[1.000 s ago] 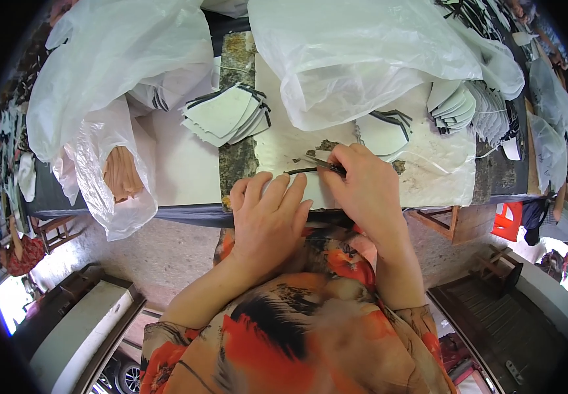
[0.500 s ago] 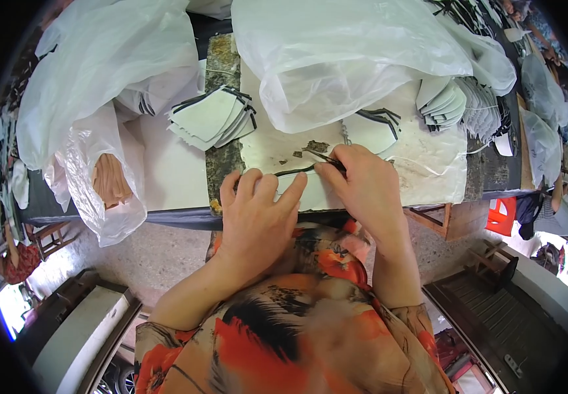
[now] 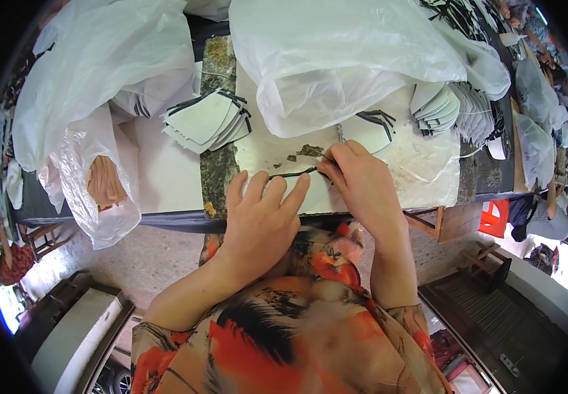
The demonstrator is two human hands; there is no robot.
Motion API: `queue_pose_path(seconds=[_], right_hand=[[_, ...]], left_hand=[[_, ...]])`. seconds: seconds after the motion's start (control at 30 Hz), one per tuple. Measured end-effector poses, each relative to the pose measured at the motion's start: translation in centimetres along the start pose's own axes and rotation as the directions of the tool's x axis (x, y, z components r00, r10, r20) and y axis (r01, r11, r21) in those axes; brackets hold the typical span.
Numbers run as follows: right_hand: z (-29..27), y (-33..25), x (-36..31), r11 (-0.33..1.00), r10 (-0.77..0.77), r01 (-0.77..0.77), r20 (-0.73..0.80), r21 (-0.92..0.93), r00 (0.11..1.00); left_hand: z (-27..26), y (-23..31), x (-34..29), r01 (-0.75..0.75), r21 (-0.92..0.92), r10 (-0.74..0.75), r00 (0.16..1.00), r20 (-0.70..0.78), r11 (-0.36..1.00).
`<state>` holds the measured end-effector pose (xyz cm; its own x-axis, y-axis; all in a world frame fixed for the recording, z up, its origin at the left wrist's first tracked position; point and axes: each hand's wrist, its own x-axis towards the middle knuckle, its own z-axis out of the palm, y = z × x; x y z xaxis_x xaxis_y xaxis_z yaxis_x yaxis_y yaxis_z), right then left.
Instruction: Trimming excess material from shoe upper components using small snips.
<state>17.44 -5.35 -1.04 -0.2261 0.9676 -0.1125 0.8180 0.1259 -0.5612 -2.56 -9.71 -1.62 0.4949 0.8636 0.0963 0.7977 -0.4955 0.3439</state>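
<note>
A white flat piece (image 3: pixel 317 198) with a black strip (image 3: pixel 292 175) along its far edge lies at the table's near edge. My left hand (image 3: pixel 261 213) rests on it, fingers stretched and spread, tips near the strip. At the strip's right end is my right hand (image 3: pixel 368 187), its fingers pinched together. A thin dark pointed tool (image 3: pixel 327 157) pokes out from those fingers; most of it is hidden, so its kind is unclear. Dark brown scraps (image 3: pixel 309 150) lie just beyond. Another white piece with black edging (image 3: pixel 366 136) sits farther off, partly under a plastic bag.
A large translucent bag (image 3: pixel 343 59) covers the far middle. At left are a fanned stack of black-edged white pieces (image 3: pixel 206 123) and a bag holding tan pieces (image 3: pixel 105 185). More stacked white pieces (image 3: pixel 435 108) stand right. A red stool (image 3: pixel 494 218) is beyond the table.
The dark tool showed more before; now only a thin tip is visible as my right fingers have closed lower by the strip's end. My left hand stays on the piece. The view has shifted slightly.
</note>
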Motion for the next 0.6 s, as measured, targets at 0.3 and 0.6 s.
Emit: queue_pose_path(seconds=[0.3, 0.6], right_hand=[[0.7, -0.1, -0.5, 0.999, 0.037, -0.036, -0.057, 0.019, 0.998], [-1.0, 0.9, -1.2, 0.938, 0.134, -0.150, 0.072, 0.311, 0.988]], left_hand=[[1.0, -0.5, 0.3, 0.069, -0.171, -0.090, 0.989, -0.114, 0.983], [2.3, -1.2, -1.3, 0.076, -0.154, -0.093, 0.990, -0.102, 0.985]])
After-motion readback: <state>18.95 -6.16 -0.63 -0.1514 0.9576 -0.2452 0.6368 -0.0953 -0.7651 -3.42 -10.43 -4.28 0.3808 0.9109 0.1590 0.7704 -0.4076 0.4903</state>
